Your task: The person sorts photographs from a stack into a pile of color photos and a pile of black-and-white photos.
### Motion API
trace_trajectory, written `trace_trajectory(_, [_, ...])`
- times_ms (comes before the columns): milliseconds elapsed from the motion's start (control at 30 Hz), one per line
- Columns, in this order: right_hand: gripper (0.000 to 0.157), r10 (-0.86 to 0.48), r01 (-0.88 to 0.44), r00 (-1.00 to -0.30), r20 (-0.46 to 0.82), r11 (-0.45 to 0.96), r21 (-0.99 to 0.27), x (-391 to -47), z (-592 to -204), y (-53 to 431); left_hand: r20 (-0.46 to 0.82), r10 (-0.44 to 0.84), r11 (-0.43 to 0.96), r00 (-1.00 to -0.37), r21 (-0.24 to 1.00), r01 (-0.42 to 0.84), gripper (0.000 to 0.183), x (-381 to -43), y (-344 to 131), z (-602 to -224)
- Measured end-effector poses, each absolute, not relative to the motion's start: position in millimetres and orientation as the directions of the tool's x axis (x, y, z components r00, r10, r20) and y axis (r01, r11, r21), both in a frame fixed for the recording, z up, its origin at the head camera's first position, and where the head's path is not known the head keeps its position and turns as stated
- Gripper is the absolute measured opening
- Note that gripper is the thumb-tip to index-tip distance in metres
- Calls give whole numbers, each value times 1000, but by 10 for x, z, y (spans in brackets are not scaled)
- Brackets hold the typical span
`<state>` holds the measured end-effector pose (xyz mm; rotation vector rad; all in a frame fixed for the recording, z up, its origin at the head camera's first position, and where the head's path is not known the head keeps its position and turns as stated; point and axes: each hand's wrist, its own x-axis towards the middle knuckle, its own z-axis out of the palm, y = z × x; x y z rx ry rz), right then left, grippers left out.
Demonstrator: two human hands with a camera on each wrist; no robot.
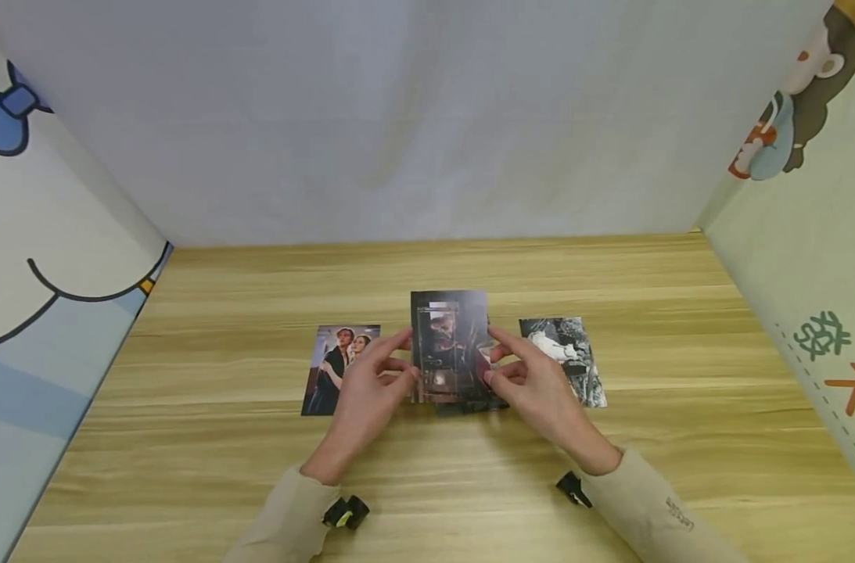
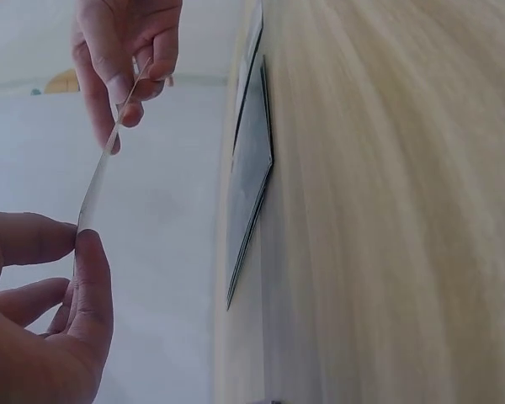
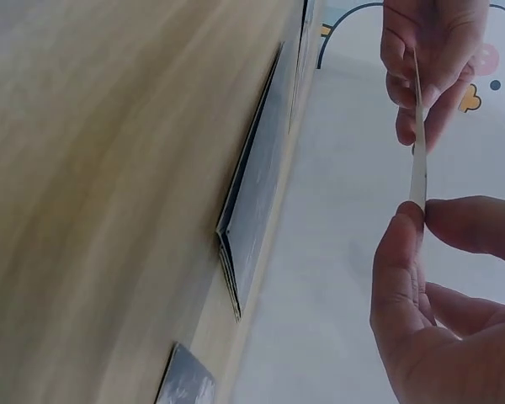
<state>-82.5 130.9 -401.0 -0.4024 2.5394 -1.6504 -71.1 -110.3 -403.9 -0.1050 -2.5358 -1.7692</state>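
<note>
Head view: a dark photo card (image 1: 450, 344) is pinched by its side edges between the left hand (image 1: 362, 395) and right hand (image 1: 540, 391), raised above the bench (image 1: 427, 485), and could be bent if squeezed.

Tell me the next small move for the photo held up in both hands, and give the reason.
Probably lower the held photo flat onto the wooden table, likely on the small stack beneath it. The left hand and right hand each pinch a side edge, keeping it clear of the table, while the couple photo and the black-and-white photo already lie flat either side.
</note>
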Motion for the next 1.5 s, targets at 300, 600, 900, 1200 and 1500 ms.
trace_trajectory(300, [62, -291, -185, -954, 74, 374, -909, -789, -3970, 1251, 84, -21, 327, -996, 942, 72, 53, -627, -1154, -4018])
trace_trajectory(600, [66, -317, -201, -944, 88, 344, -917, -719, -3966, 1164, 55, -67, 329, -996, 944, 30, 53, -496, -1235, -3996])
trace_trajectory(900, [76, -355, -199, -931, 86, 296, -934, -672, -3919, 1069, 64, -113, 292, -992, 956, 28, 52, -424, -1310, -3965])
trace_trajectory(1200, [75, -392, -188, -917, 69, 275, -943, -631, -3891, 909, 46, -139, 380, -989, 925, -11, 52, -329, -1469, -3894])
trace_trajectory(1500, [77, -438, -170, -899, 24, 298, -939, -507, -3899, 822, 10, -157, 402, -988, 914, -54, 53, -171, -1560, -3878])
